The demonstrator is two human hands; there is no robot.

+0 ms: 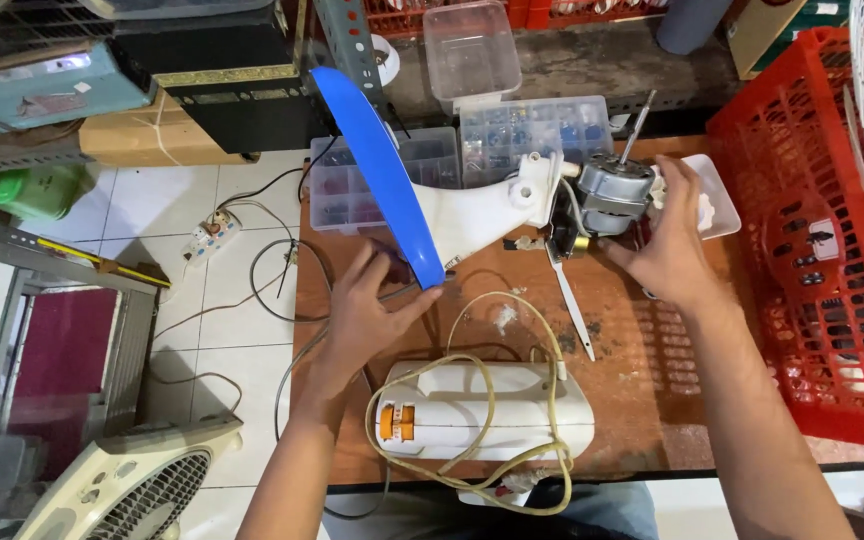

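I see one brown table [642, 400], a red crate [812, 200] crowding its right edge (little room there), and one white fan base [482, 415] at the near edge. My left hand [367, 310] grips the blue stand base [382, 170]. My right hand [667, 235], fingers spread, cups the single grey motor [612, 195] mid-table.

One head-worn camera looks steeply down, close over the brown workbench [642, 380], tiled floor at left.

A red plastic crate [802, 250] fills the right side; clear compartment boxes [537, 130] sit at top centre; a pale box fan [122, 490] lies lower left beside a power strip [210, 236].
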